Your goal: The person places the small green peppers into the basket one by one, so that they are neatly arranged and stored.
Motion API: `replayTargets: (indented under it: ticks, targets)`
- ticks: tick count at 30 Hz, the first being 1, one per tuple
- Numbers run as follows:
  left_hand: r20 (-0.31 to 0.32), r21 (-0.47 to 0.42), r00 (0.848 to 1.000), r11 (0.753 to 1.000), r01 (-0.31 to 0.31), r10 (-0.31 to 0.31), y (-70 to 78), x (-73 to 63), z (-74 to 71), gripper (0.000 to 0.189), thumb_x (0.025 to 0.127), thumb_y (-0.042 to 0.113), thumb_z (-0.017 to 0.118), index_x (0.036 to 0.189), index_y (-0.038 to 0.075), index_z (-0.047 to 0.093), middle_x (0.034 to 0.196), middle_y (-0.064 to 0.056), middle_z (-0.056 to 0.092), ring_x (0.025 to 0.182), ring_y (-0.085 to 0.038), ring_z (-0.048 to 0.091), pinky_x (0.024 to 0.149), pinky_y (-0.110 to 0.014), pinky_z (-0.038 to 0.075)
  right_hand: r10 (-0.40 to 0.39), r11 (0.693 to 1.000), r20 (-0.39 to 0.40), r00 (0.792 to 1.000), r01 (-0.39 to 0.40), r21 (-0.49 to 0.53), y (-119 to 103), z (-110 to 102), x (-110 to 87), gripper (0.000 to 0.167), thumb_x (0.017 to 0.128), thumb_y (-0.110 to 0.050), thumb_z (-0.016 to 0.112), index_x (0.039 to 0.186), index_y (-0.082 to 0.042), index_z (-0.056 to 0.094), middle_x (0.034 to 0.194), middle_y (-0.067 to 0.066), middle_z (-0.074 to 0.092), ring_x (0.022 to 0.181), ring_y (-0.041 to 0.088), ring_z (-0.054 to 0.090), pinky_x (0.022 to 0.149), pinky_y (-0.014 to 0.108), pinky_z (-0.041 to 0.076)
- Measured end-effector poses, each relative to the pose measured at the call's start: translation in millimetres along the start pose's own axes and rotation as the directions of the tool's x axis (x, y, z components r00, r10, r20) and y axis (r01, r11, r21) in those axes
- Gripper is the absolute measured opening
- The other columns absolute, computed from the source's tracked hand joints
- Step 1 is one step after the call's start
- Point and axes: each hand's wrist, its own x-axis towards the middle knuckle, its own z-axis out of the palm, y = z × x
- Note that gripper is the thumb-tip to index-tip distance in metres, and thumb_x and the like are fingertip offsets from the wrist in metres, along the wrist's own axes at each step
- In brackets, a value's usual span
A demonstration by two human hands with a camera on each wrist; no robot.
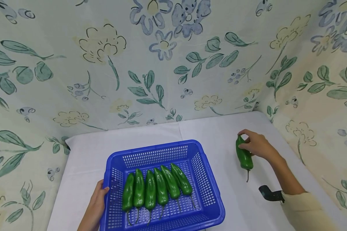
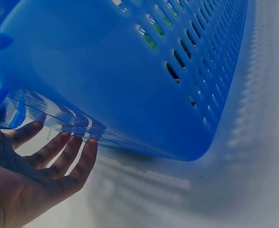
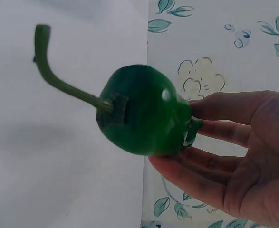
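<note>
In the head view my right hand (image 1: 257,144) holds a long green pepper (image 1: 244,157) above the right part of the table, its stem hanging toward me. Thumb and fingers pinch the pepper near its pointed end, as the right wrist view also shows, with the pepper's stem end (image 3: 134,109) facing that camera. My left hand (image 1: 95,200) grips the left side of a blue plastic basket (image 1: 156,155), thumb at the rim. The left wrist view has the fingers (image 2: 84,161) against the basket's outer wall. Several green peppers (image 1: 150,191) lie side by side inside, stems toward me.
A white cloth (image 1: 86,154) covers the table. Floral fabric (image 1: 162,80) hangs behind and along both sides. A black wrist camera (image 1: 270,194) is strapped to the right forearm, by a pale yellow sleeve (image 1: 306,208).
</note>
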Motion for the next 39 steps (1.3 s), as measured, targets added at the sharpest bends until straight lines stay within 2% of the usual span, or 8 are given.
replayTargets:
  ticks: [7,16,25,34,39]
  targets:
    - [0.003,0.001,1.000,1.000,-0.006,0.006,-1.3,0.2,-0.4,0.048,0.107,0.021,0.019,0.153,0.007,0.013,0.143,-0.030,0.034,0.112,-0.047,0.060,0.075,-0.050,0.062,-0.070,0.997,0.018,0.997,0.069,0.040,-46,12,7.4,0.048,0.093,-0.007,0.065,0.135,0.006,0.046,0.101,0.031,0.064,0.077,0.033,0.070,0.059,0.040,0.063]
    - [0.002,0.003,1.000,1.000,0.002,-0.002,0.5,-0.4,-0.5,0.048,0.107,0.021,0.019,0.152,0.007,0.014,0.142,-0.031,0.035,0.110,-0.045,0.061,0.074,-0.050,0.062,-0.144,0.987,0.045,0.989,0.140,0.083,-86,28,15.6,0.046,0.092,-0.004,0.066,0.134,0.003,0.049,0.102,0.029,0.064,0.075,0.029,0.071,0.057,0.035,0.062]
    - [0.009,-0.007,1.000,1.000,0.004,-0.004,0.8,-0.5,-1.2,0.048,0.107,0.021,0.019,0.153,0.007,0.013,0.142,-0.030,0.035,0.110,-0.043,0.062,0.075,-0.050,0.062,-0.226,0.972,0.078,0.971,0.220,0.077,-129,60,18.6,0.043,0.090,-0.005,0.067,0.131,0.000,0.055,0.099,0.025,0.067,0.071,0.023,0.070,0.055,0.030,0.061]
    - [0.012,0.001,1.000,1.000,0.010,-0.010,0.7,0.1,-1.5,0.049,0.107,0.022,0.019,0.153,0.007,0.012,0.142,-0.030,0.034,0.110,-0.044,0.062,0.075,-0.050,0.062,-0.201,0.979,0.147,0.969,0.195,0.051,-148,102,24.4,0.044,0.086,-0.002,0.072,0.128,-0.002,0.060,0.096,0.020,0.069,0.068,0.021,0.069,0.049,0.027,0.059]
    - [0.009,0.003,1.000,1.000,0.017,-0.017,1.2,0.3,-1.6,0.048,0.107,0.022,0.019,0.153,0.007,0.013,0.142,-0.030,0.034,0.109,-0.042,0.062,0.075,-0.049,0.062,-0.229,0.973,0.159,0.960,0.233,-0.006,-148,120,25.7,0.044,0.081,0.000,0.075,0.124,-0.003,0.063,0.097,0.016,0.068,0.075,0.022,0.068,0.051,0.025,0.058]
